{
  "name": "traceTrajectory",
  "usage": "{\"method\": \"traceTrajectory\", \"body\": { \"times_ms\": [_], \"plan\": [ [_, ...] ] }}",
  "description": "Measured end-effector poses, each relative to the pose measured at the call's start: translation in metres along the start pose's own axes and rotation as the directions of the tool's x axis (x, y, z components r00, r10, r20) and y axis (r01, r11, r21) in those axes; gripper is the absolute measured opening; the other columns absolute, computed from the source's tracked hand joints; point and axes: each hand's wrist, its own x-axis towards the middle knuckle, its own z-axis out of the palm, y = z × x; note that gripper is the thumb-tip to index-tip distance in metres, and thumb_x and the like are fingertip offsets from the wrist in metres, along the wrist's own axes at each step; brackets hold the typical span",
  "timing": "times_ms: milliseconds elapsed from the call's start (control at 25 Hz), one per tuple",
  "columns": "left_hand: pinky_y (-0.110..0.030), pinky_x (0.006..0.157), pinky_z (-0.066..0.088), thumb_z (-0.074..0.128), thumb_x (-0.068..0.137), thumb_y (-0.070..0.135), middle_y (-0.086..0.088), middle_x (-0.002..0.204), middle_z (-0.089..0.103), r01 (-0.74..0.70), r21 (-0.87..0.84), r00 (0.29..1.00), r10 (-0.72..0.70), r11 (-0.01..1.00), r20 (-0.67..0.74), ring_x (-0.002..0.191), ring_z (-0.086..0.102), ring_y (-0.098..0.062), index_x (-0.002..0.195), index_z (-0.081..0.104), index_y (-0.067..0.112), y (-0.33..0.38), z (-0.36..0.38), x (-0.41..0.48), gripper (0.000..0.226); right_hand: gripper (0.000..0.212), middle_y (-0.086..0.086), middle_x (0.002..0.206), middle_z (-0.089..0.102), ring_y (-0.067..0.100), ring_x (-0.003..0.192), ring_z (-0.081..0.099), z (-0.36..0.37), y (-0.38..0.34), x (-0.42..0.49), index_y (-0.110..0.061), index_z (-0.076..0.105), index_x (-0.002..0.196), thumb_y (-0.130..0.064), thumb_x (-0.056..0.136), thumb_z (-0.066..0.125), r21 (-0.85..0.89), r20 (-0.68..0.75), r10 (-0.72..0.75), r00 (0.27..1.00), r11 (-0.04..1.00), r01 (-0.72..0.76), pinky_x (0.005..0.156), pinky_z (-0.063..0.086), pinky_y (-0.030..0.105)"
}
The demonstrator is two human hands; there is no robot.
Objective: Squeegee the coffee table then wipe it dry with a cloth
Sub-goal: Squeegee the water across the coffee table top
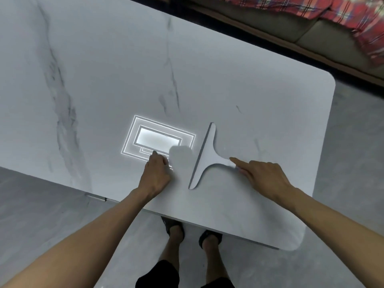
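A white T-shaped squeegee (207, 154) lies flat on the white marble coffee table (116, 75), its blade running from far to near and its handle pointing right. My right hand (264, 175) is on the handle's end, index finger stretched along it and the other fingers curled at its tip, which the hand hides. My left hand (156, 173) rests on the table just left of the blade, fingers curled under, with nothing seen in it. No cloth is in view.
A bright ceiling-light reflection (158, 139) shines on the tabletop beyond my left hand. The table's near edge (207, 222) runs above my feet (209, 240) on the grey floor. A sofa with a red plaid blanket (311, 9) stands beyond the far edge.
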Motion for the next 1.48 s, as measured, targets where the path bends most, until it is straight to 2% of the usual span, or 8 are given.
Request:
{"method": "traceTrajectory", "body": {
  "times_ms": [320,440,600,800,1000,1160,1360,1480],
  "plan": [
    [-0.030,0.055,0.035,0.040,0.087,0.008,0.004,0.077,0.053,0.133,-0.193,0.991,-0.137,0.972,-0.009,0.071,0.053,-0.020,0.094,0.044,0.017,0.014,-0.006,-0.010,0.012,0.047,-0.012,0.083,0.060,0.013,0.071,0.059,-0.007,0.033,-0.066,-0.057,0.023,0.143,-0.054,0.098,0.015,0.078,-0.003,0.142,0.990,0.987,-0.142,0.060,0.042,0.029],
    [-0.034,0.065,0.042,0.043,0.094,0.021,0.000,0.081,0.057,0.241,-0.339,0.944,-0.300,0.909,-0.136,0.079,0.056,-0.029,0.095,0.047,0.018,-0.011,-0.016,-0.014,0.006,0.045,-0.010,0.090,0.061,0.013,0.075,0.059,-0.008,-0.014,-0.050,-0.056,0.020,0.144,-0.052,0.099,0.018,0.157,0.022,-0.012,1.000,0.988,0.009,0.061,0.040,0.027],
    [-0.035,0.070,0.040,0.042,0.091,0.011,-0.004,0.085,0.057,0.336,-0.276,0.884,-0.403,0.900,-0.236,0.079,0.052,-0.029,0.099,0.046,0.013,-0.055,-0.029,-0.029,0.009,0.047,0.000,0.086,0.061,0.024,0.067,0.060,0.031,-0.110,-0.009,-0.048,0.029,0.145,-0.036,0.102,0.043,0.130,-0.035,-0.337,0.941,0.932,0.339,0.055,0.045,0.032],
    [-0.036,0.070,0.039,0.048,0.086,0.011,-0.009,0.098,0.058,0.365,-0.204,0.889,-0.405,0.908,-0.213,0.083,0.053,-0.031,0.099,0.042,0.015,-0.096,-0.033,-0.046,0.014,0.046,0.002,0.061,0.051,0.022,0.036,0.040,0.067,-0.178,0.018,-0.035,0.054,0.133,-0.025,0.089,0.066,-0.011,-0.057,-0.540,0.840,0.841,0.541,0.040,0.013,0.020],
    [-0.031,0.056,0.033,0.051,0.078,0.003,-0.010,0.096,0.054,0.278,-0.098,0.956,-0.285,0.955,-0.065,0.075,0.051,-0.026,0.100,0.038,0.016,-0.081,-0.010,-0.055,0.029,0.050,-0.001,0.069,0.057,0.023,0.048,0.055,0.066,-0.119,-0.005,-0.046,0.044,0.135,-0.028,0.092,0.062,-0.001,-0.075,-0.401,0.913,0.915,0.402,0.043,0.034,0.026],
    [-0.042,0.072,0.043,0.054,0.078,0.002,-0.013,0.106,0.045,0.166,0.017,0.986,-0.166,0.986,-0.007,0.090,0.049,-0.034,0.098,0.040,0.012,-0.045,0.013,-0.053,0.026,0.043,-0.005,0.074,0.062,0.022,0.057,0.062,0.057,-0.028,-0.053,-0.052,0.043,0.135,-0.038,0.096,0.053,-0.006,-0.019,-0.226,0.974,0.974,0.226,0.048,0.049,0.033],
    [-0.042,0.078,0.043,0.054,0.078,0.008,-0.019,0.129,0.035,0.099,0.102,0.987,-0.110,0.990,0.113,0.106,0.044,-0.042,0.093,0.036,0.016,-0.013,0.041,-0.045,0.024,0.041,-0.008,0.090,0.064,0.020,0.078,0.065,0.036,0.033,-0.098,-0.058,0.031,0.140,-0.049,0.100,0.030,-0.018,0.117,-0.070,0.991,0.997,0.072,0.060,0.043,0.031],
    [-0.039,0.076,0.039,0.051,0.080,0.006,-0.015,0.116,0.044,0.116,0.077,0.989,-0.122,0.990,0.082,0.101,0.048,-0.039,0.096,0.039,0.014,0.002,0.050,-0.046,0.021,0.043,-0.008,0.091,0.062,0.019,0.079,0.064,0.026,0.042,-0.109,-0.060,0.025,0.140,-0.054,0.098,0.016,-0.024,0.123,-0.065,0.990,0.997,0.068,0.059,0.037,0.031]
  ]
}}
